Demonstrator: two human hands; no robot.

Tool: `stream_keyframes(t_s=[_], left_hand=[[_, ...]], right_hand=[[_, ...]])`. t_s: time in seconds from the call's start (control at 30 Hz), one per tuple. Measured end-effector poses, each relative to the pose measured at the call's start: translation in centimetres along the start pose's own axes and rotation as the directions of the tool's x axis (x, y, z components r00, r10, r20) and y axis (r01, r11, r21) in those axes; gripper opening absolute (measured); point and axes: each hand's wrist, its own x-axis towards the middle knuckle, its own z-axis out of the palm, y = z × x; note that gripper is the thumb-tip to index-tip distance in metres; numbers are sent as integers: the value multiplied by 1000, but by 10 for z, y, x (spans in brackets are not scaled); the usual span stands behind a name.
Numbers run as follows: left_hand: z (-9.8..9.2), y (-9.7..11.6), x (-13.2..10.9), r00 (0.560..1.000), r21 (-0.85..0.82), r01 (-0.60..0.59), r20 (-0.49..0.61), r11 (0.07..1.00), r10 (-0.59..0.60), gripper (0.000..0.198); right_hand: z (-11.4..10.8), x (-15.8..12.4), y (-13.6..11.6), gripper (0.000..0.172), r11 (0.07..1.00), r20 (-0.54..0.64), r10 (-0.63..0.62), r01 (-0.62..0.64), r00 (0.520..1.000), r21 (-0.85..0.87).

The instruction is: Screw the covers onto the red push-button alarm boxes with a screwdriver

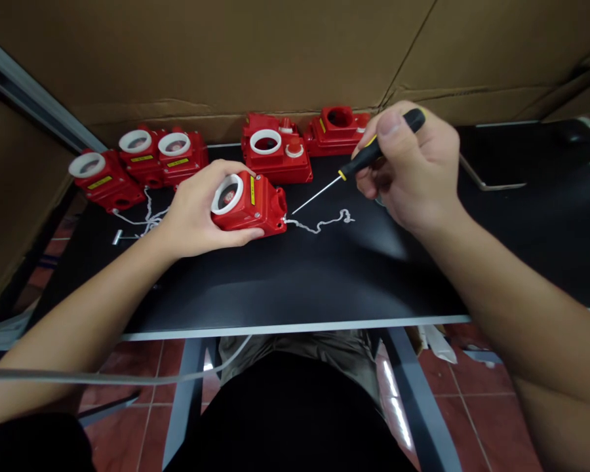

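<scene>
My left hand (201,210) is wrapped around a red alarm-type box (263,200) with a white ring around a round window and a yellow label. A thin white chain (317,227) trails from the box's right end across the black tabletop. In my right hand (413,164) is a screwdriver (368,156) with a black and yellow handle. Its slim shaft slants down to the left, and the tip is close to the box's right end, by the chain's attachment. Whether the tip touches anything there I cannot tell.
Several similar red boxes (111,180) stand at the back left with tangled white chains and a small metal T-shaped piece (118,237). Two open red housings (278,164) sit against the cardboard wall (255,59). A dark flat device (496,164) lies at the right.
</scene>
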Motion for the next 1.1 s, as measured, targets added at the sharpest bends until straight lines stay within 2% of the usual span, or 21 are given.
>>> stream_keyframes(t_s=[0.2,0.37,0.67,0.8,0.9,0.97,1.1], left_hand=[[-1,1,0,999,17,33,12,999,-33,111],[-1,0,-1,999,34,49,17,998,-50,113],[-1,-1,0,997,43,78,12,996,-78,117],[0,-3,0,997,39,72,30,997,-73,118],[0,-3,0,997,48,74,20,996,-75,120],[-1,-3,1,997,50,74,21,996,-75,121],[-1,-2,1,997,41,75,13,996,-76,118]], right_hand=[[2,-4,4,66,992,43,-65,60,997,110],[3,-4,3,72,994,24,-69,67,997,90],[0,-5,0,70,998,21,-53,53,998,20],[1,-4,4,72,990,-30,-128,129,991,48],[0,-4,7,67,983,-8,-176,176,984,57],[1,-4,8,66,984,17,-168,167,986,56],[3,-5,5,69,992,-10,-115,115,993,54]])
